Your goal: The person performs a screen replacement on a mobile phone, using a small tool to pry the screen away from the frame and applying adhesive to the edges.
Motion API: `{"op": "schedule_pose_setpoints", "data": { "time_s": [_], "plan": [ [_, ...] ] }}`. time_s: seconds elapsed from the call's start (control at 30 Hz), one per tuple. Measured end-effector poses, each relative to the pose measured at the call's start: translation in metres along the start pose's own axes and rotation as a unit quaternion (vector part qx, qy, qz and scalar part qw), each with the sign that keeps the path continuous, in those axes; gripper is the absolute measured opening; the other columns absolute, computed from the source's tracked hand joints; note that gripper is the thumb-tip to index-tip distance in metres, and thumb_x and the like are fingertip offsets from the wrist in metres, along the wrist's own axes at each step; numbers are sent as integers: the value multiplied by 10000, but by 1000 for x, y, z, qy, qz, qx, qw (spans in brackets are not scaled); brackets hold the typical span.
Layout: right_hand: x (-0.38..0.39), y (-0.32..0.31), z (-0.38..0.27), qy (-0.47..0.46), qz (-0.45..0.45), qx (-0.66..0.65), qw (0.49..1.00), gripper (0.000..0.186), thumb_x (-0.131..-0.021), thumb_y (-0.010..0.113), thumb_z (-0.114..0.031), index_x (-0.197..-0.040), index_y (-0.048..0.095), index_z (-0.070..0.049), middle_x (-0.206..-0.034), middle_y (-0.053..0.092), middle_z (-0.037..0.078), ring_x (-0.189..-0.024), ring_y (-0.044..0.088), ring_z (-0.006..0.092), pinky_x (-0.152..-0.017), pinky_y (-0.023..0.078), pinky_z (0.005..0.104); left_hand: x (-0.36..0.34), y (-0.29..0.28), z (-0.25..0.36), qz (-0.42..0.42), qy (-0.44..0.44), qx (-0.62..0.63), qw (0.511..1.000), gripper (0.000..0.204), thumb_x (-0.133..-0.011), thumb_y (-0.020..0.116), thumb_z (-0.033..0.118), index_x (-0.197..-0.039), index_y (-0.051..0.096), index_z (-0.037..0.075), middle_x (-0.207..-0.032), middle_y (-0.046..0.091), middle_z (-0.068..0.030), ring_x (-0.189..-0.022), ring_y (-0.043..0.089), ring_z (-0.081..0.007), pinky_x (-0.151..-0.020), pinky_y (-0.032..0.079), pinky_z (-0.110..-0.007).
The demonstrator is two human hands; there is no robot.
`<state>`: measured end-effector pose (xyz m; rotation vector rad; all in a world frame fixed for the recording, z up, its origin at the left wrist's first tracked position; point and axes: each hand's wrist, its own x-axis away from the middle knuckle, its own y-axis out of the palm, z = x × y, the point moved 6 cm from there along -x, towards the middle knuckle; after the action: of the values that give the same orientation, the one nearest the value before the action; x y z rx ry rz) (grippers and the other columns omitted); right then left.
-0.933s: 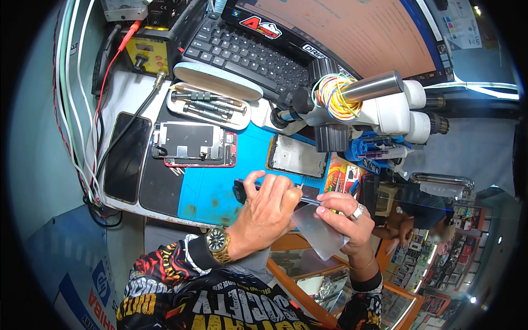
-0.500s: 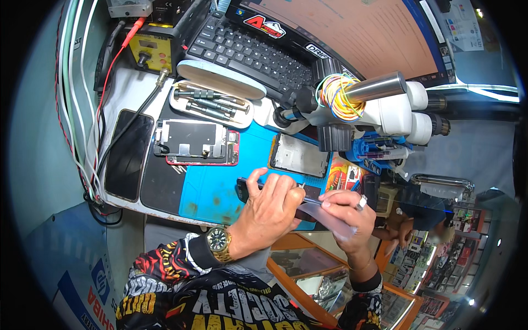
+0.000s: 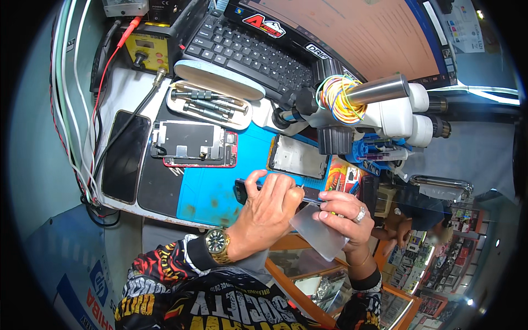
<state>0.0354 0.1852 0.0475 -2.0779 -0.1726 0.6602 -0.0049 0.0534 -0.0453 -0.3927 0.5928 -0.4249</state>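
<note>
My left hand (image 3: 267, 212) is closed around a dark phone (image 3: 240, 192) above the front of the blue mat; most of the phone is hidden behind the fingers. At its right end, my right hand (image 3: 352, 220) pinches a thin, clear plastic sheet (image 3: 318, 232) that hangs down below the fingers. The right fingertips are close to the phone's edge; whether they touch it I cannot tell. Behind the hands lies a separate phone housing (image 3: 300, 155), silvery inside. Farther left is an opened phone with a red frame (image 3: 231, 151), partly covered by a screen part (image 3: 187, 138).
An open case of screwdrivers (image 3: 206, 104) stands behind the mat (image 3: 201, 192). A black phone (image 3: 126, 157) lies at the left under a cable. A microscope (image 3: 393, 113) with coiled wires overhangs the right side. Keyboard (image 3: 247, 52) and monitor are behind. A glass display case (image 3: 308, 269) is below.
The plastic sheet has swung so its broad face shows, extending left toward my left hand. My left hand keeps its hold on the phone. The view has shifted slightly.
</note>
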Motion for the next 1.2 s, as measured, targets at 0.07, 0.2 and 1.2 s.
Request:
{"op": "schedule_pose_setpoints", "data": {
  "time_s": [0.07, 0.2, 1.2],
  "plan": [
    [1, 1, 4, 0, 11, -29, 1000, 234, -753, 829, -54, -958, 724, -12, -908, 724, 112, -906, 765, 341, -752, 642, 404, 0, -1, 0, -1, -2, 5, 1000, 322, -819, 683, 90, -1099, 524, 93, -1024, 539, -65, -990, 575, -244, -1056, 297, -541],
    [0, 3, 5, 5, 10, -44, 999, 222, -754, 827, -51, -942, 721, 3, -892, 740, 129, -883, 767, 345, -756, 644, 406, 1, -2, 0, 0, -6, 3, 1000, 344, -803, 692, 90, -1101, 522, 96, -1024, 538, -61, -989, 574, -242, -1060, 290, -537],
    [-4, 6, -1, -21, -28, -7, 999, 202, -752, 779, -67, -921, 717, 24, -904, 744, 139, -893, 760, 333, -753, 633, 389, 5, 1, -2, 13, 3, 7, 1000, 328, -814, 656, 26, -1100, 522, 116, -986, 518, -45, -971, 560, -237, -1054, 293, -517]
  ]
}}
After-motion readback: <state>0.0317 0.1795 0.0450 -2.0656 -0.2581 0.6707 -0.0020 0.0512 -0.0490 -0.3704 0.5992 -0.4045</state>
